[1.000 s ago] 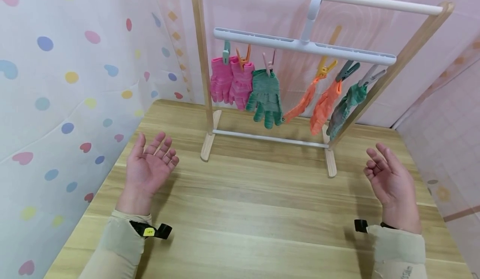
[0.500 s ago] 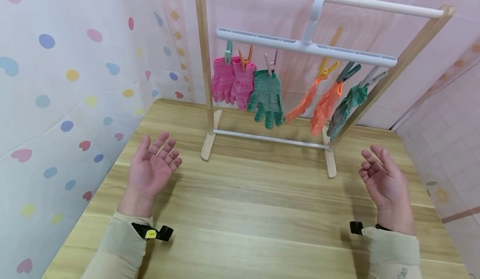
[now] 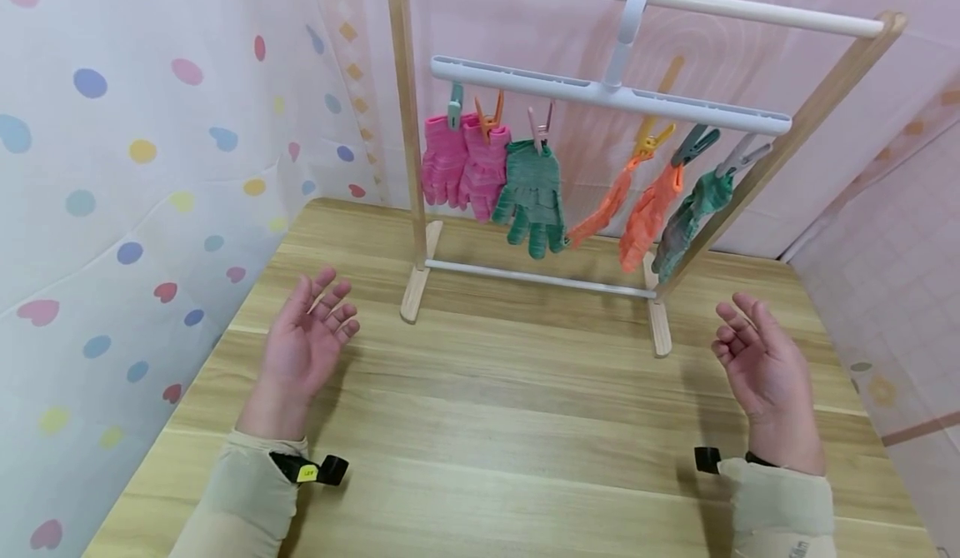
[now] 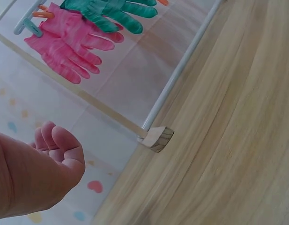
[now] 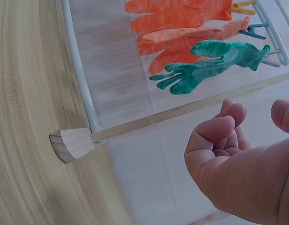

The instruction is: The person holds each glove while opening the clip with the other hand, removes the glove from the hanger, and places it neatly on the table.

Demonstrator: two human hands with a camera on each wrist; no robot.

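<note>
My left hand [image 3: 303, 346] is held palm up over the left of the table, fingers loosely curled and holding nothing. On the right, my right hand [image 3: 768, 366] is held the same way, also with nothing in it. Beyond both stands a small drying rack with a light blue hanger [image 3: 525, 82] on its top rail. Clothespins hold gloves from the hanger: two pink gloves [image 3: 483, 166] at the left, a green glove [image 3: 534, 191] beside them, two orange gloves [image 3: 651, 212] and another green glove [image 5: 214, 65] at the right. Neither hand touches the rack.
The rack's wooden feet [image 3: 660, 327] stand on the wood-grain table [image 3: 487, 425], joined by a white lower bar [image 3: 540, 277]. A dotted curtain [image 3: 150, 225] closes off the left, with pink cloth behind and a patterned cloth at the right.
My right hand has drifted a little to the left, and the left hand has turned slightly inward. The rack, hanger and gloves stay where they were.
</note>
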